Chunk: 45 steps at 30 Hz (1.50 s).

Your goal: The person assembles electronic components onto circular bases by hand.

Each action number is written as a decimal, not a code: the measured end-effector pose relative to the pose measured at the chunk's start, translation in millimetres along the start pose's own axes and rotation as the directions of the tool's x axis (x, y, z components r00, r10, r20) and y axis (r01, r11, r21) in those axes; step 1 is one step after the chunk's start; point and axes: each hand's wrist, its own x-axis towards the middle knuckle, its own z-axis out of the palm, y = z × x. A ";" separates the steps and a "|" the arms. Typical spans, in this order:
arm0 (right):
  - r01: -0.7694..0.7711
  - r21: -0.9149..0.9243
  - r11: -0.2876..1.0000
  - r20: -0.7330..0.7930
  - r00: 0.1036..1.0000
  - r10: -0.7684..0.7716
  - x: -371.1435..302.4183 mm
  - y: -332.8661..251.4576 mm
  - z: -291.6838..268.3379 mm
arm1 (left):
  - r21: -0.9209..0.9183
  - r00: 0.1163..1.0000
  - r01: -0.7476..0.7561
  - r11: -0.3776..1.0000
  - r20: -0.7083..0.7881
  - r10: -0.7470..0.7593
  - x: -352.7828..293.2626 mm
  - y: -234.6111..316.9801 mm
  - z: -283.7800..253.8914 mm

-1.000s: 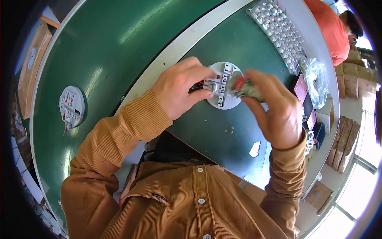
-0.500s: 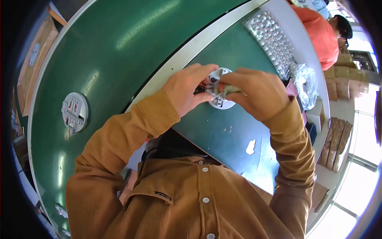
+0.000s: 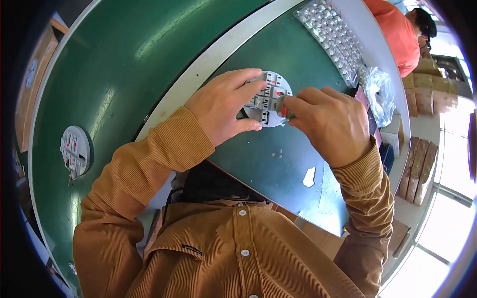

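Note:
A round pale-grey plastic base (image 3: pixel 272 117) with slotted compartments and small red parts is over the green bench in front of me. My left hand (image 3: pixel 221 102) steadies it from the left. The thumb is at its near rim and the fingers lie over its far part. My right hand (image 3: pixel 330 121) is closed at the base's right side. It pinches a small grey, red and green piece (image 3: pixel 283 110), mostly covered by the fingers, whose kind I cannot make out. A few thin wires show beside my left fingertips.
A similar round base (image 3: pixel 76 151) with wires sits on the bench at left. At the far right are a tray of many small shiny parts (image 3: pixel 330 37) and a clear plastic bag (image 3: pixel 380 97). A white scrap (image 3: pixel 309 177) lies nearer. Another person (image 3: pixel 395 35) is beyond.
My right hand has shifted from over the base's middle to its right side. The left fingers have spread and drawn back, so more of the base's compartments now show.

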 end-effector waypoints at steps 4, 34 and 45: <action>0.111 -0.059 0.992 0.087 0.991 -0.105 21.5 9.1 -6.6 | -0.069 0.998 0.067 0.995 0.022 -0.066 5.1 -1.3 1.0; 0.278 -0.018 0.960 -0.063 0.958 -0.279 52.7 39.5 15.5 | -0.035 0.993 0.068 0.997 0.097 -0.065 35.2 -14.0 15.1; 0.079 0.158 0.984 0.237 0.965 -0.116 38.7 56.0 0.4 | -0.020 0.997 0.020 1.000 0.075 -0.019 38.7 -23.1 21.1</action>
